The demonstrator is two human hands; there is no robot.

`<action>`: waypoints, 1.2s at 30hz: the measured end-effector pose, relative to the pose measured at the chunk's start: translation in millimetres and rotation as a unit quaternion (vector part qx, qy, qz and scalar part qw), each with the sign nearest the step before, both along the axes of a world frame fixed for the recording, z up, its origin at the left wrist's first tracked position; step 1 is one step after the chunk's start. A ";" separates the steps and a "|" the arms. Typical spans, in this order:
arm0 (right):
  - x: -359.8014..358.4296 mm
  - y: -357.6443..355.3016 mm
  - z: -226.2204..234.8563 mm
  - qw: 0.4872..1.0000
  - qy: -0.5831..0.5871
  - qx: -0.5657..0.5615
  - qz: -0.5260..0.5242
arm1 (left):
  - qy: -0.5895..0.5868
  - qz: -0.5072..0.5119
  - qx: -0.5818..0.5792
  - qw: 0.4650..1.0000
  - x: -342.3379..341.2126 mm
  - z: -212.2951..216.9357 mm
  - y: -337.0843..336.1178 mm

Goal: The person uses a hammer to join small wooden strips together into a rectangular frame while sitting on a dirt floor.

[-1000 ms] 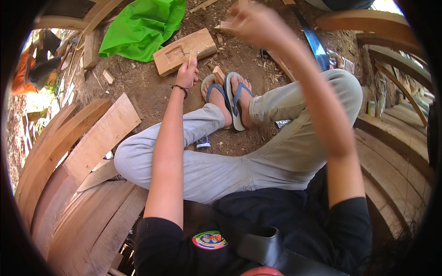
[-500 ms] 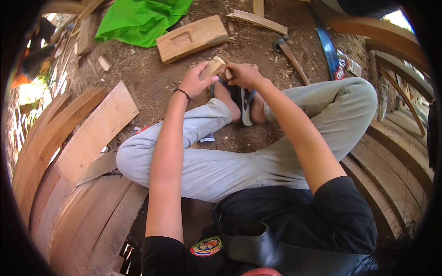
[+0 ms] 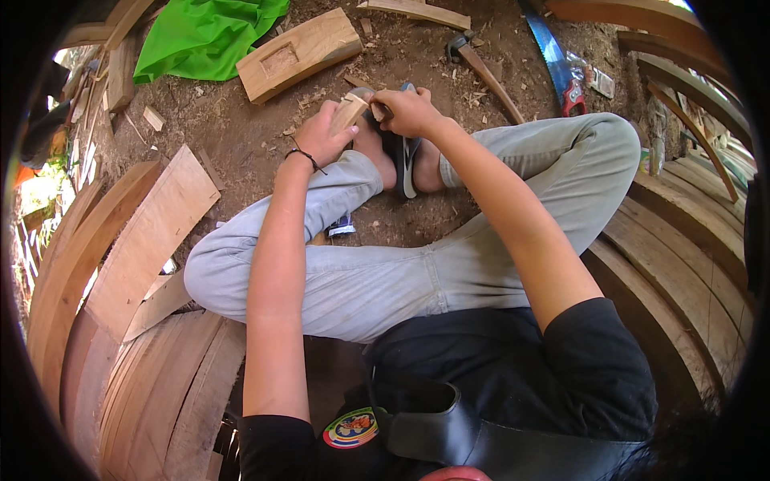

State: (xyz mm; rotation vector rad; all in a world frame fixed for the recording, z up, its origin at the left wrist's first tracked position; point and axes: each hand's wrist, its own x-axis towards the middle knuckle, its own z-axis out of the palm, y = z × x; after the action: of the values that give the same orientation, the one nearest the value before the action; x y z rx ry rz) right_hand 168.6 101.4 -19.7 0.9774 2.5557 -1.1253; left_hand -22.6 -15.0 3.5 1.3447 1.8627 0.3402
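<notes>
My left hand [image 3: 321, 135], with a dark cord on its wrist, is closed around a small pale wooden block [image 3: 350, 114]. The block tilts up and to the right, its far end beside my right fingers. My right hand [image 3: 407, 112] is closed in a pinch at that end; a small brown piece shows at its fingertips, too hidden to name. Both hands are above my sandalled feet [image 3: 405, 172]. Beyond them, a larger wooden block [image 3: 301, 54] with a rectangular recess lies on the dirt ground.
A hammer [image 3: 486, 76] and a blue-bladed handsaw [image 3: 552, 60] with a red handle lie to the far right. Green cloth [image 3: 204, 36] is at the far left. Planks and curved timbers [image 3: 152, 240] flank my left side, and more boards [image 3: 682, 256] my right.
The whole view has shifted, so the ground things appear further up and left. My hands stay close together at the small wooden block, which now points more steeply upward.
</notes>
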 end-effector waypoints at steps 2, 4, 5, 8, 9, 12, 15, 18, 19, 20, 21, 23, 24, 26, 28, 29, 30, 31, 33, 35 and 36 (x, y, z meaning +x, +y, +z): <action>3.1 -3.4 -5.9 0.999 0.034 0.007 -0.020 | -0.013 -0.025 0.013 1.000 3.4 -3.4 -5.5; 8.8 -0.6 -8.4 0.999 0.045 -0.007 -0.015 | -0.007 -0.017 0.013 1.000 9.4 -5.8 -5.7; 11.6 0.2 -8.2 0.998 0.051 -0.014 -0.014 | -0.004 -0.014 0.013 1.000 11.5 -5.5 -4.5; 28.2 -3.9 -15.8 0.991 0.117 -0.013 -0.055 | -0.001 -0.007 0.043 0.999 17.2 0.3 4.7; 33.0 -3.8 -18.7 0.991 0.119 -0.013 -0.062 | 0.008 -0.006 0.055 0.998 18.4 0.4 8.5; 35.5 -9.3 -17.0 0.990 0.121 0.024 -0.073 | 0.029 -0.009 0.073 0.997 19.4 3.8 17.7; 34.3 -18.6 -28.0 0.986 0.107 0.101 -0.082 | 0.041 -0.039 0.069 0.996 26.9 12.0 24.6; 32.5 -14.3 -22.4 0.992 0.080 0.084 -0.050 | 0.062 -0.071 0.057 0.994 26.4 11.1 21.5; 33.2 -12.3 -21.9 0.993 0.077 0.077 -0.051 | 0.070 -0.073 0.040 0.994 29.0 12.5 22.9; 33.8 -10.8 -21.4 0.993 0.075 0.070 -0.051 | 0.078 -0.074 0.022 0.994 31.5 13.9 24.2; 34.9 -10.4 -20.9 0.994 0.072 0.063 -0.051 | 0.086 -0.075 0.003 0.993 34.2 14.9 25.0; 33.7 -12.9 -19.2 0.994 0.069 0.071 -0.053 | 0.084 -0.062 -0.020 0.994 34.0 10.7 23.9; 33.3 -14.2 -18.4 0.993 0.068 0.075 -0.055 | 0.083 -0.056 -0.032 0.995 33.6 8.6 23.6; 34.1 -13.7 -19.4 0.994 0.062 0.073 -0.059 | 0.085 -0.071 -0.045 0.993 33.7 9.6 26.4; 33.5 -13.1 -18.5 0.995 0.057 0.066 -0.058 | 0.086 -0.082 -0.041 0.992 31.4 8.5 26.0; 32.7 -12.5 -17.2 0.995 0.054 0.061 -0.055 | 0.086 -0.084 -0.031 0.992 29.6 6.6 24.0; 31.9 -12.0 -15.8 0.996 0.051 0.056 -0.052 | 0.085 -0.087 -0.022 0.992 27.4 4.7 22.7; 32.8 -11.7 -16.1 0.996 0.052 0.048 -0.056 | 0.084 -0.088 -0.016 0.992 29.3 5.7 23.1; 34.0 -10.8 -16.8 0.996 0.054 0.033 -0.066 | 0.081 -0.090 -0.004 0.993 33.2 7.4 23.8; 32.9 -11.3 -16.1 0.996 0.052 0.031 -0.069 | 0.086 -0.099 -0.006 0.991 32.3 4.3 24.4; 32.2 -11.5 -15.7 0.996 0.051 0.029 -0.071 | 0.088 -0.103 -0.006 0.991 31.8 2.5 25.4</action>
State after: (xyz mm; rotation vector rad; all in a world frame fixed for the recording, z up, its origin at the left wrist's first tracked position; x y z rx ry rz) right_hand 200.8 89.8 -35.5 1.1602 2.6491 -1.1699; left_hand 9.2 10.5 6.0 1.5861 1.8414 0.1049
